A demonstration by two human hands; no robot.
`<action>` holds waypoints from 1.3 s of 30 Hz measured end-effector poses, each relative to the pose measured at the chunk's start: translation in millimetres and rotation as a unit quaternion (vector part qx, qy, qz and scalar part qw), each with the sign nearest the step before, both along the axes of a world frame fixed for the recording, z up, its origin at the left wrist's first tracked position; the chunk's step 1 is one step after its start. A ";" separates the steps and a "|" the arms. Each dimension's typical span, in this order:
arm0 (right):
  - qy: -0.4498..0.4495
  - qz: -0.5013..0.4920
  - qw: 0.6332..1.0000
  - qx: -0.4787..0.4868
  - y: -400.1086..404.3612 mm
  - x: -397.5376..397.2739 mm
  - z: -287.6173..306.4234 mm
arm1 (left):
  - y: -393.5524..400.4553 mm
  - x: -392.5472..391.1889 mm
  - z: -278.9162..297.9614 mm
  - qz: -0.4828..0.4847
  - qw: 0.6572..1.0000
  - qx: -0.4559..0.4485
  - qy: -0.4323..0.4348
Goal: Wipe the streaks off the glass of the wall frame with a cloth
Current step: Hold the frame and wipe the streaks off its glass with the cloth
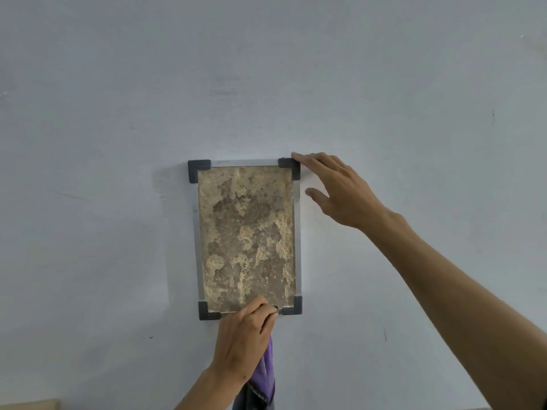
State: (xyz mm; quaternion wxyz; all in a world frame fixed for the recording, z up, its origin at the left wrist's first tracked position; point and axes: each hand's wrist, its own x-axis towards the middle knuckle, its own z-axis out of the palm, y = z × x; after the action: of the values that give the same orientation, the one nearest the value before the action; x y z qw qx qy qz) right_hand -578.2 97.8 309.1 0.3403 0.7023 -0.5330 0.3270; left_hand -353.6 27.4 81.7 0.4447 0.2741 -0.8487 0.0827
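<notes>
A wall frame (195,232) with silver sides and dark corner caps hangs on the pale wall; its glass (247,232) shows a mottled tan and brown surface. My left hand (244,335) is at the frame's bottom edge, closed on a purple cloth (265,371) that hangs down below the fist. My right hand (340,193) rests with fingers spread against the frame's upper right corner, fingertips touching the top corner cap and right side.
The pale blue-grey wall (296,69) fills the view, with small scuffs and marks. A light wooden corner (29,405) shows at the bottom left edge.
</notes>
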 end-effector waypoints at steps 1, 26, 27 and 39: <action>-0.005 0.003 1.000 0.001 0.7 -1.6 -1.0 | -0.2 -4.0 -0.7 -0.006 1.000 -0.001 0.004; -0.081 0.004 0.997 -0.012 -8.1 15.1 -12.1 | 7.3 -23.8 26.1 0.006 0.992 -0.038 -0.121; -0.081 0.000 0.997 -0.011 -6.5 15.8 -11.7 | 7.9 -23.3 26.3 0.018 0.990 -0.038 -0.134; -0.108 -0.010 0.994 -0.016 -1.1 31.1 -15.4 | 23.2 -3.1 32.8 0.045 0.995 0.084 -0.036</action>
State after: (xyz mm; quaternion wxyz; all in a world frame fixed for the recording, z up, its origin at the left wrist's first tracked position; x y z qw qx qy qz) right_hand -547.1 96.7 293.7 0.2952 0.6516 -0.5686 0.4063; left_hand -356.7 50.7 114.5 0.3852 0.3453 -0.8548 0.0406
